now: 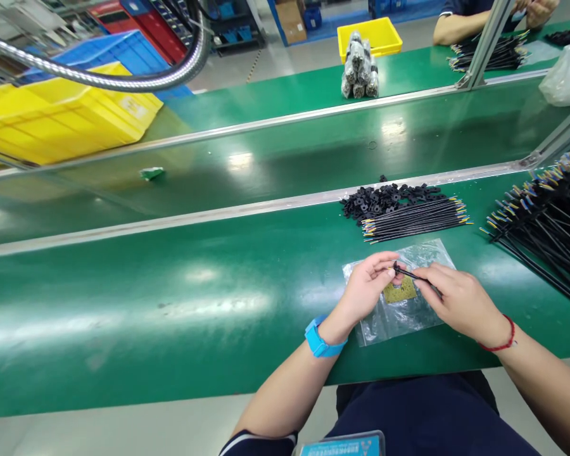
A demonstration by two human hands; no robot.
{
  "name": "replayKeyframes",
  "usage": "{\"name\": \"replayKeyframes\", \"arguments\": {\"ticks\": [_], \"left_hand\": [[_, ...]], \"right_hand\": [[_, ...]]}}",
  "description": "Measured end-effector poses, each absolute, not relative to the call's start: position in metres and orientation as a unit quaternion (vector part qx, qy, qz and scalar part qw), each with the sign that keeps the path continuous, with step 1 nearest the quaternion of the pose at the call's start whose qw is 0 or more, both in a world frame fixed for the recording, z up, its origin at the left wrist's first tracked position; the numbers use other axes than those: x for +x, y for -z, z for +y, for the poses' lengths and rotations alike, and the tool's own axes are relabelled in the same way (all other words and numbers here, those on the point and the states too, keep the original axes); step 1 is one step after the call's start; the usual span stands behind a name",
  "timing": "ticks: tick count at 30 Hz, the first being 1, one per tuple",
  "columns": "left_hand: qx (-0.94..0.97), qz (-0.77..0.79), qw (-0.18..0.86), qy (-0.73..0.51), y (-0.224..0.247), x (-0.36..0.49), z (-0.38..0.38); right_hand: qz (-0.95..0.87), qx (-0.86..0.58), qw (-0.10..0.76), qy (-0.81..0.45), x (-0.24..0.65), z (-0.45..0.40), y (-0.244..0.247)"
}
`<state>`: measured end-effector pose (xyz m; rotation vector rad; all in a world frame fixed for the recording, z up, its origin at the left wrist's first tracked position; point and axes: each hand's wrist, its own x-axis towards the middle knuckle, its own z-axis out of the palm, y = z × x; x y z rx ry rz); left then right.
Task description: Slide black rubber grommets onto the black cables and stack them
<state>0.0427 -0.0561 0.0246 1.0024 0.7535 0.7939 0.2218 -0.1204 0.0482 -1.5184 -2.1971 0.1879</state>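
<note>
My right hand point(458, 299) is closed around a thin black cable point(407, 273), which points to the left. My left hand point(371, 285) pinches at the cable's left end, where a small black part point(396, 266) sits at the fingertips. How far that part is on the cable is too small to tell. Beneath both hands lies a clear plastic bag point(388, 328) with a yellow sponge-like square point(399, 292) on or in it; I cannot tell which. Just beyond are a row of black cables point(413, 220) with coloured wire ends and a heap of small black parts point(373, 201).
A large bundle of black cables point(551, 234) lies at the right. Metal rails point(247, 210) and a slanted post point(487, 44) divide the green benches. Wrapped bundles point(358, 66) and a yellow bin point(384, 35) stand across; a co-worker's arm point(458, 28) is at the far right.
</note>
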Motion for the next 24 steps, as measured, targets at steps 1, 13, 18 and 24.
{"name": "replayKeyframes", "arguments": {"ticks": [1,13,18,24], "left_hand": [[0.45,0.348,0.739,-0.362,-0.025,0.044,-0.057],[0.65,0.351,0.602,-0.305,-0.028,0.04,-0.064],[0.782,0.289,0.488,-0.259,-0.038,0.04,-0.067],[0.764,0.289,0.498,-0.291,-0.035,0.046,-0.07]], "right_hand": [[-0.8,-0.55,0.23,-0.065,0.221,-0.12,-0.047],[-0.739,-0.552,0.211,-0.322,0.231,-0.12,-0.057],[-0.694,-0.536,0.197,-0.439,0.234,-0.12,-0.048],[-0.695,-0.55,0.236,-0.399,0.227,-0.123,-0.045]]}}
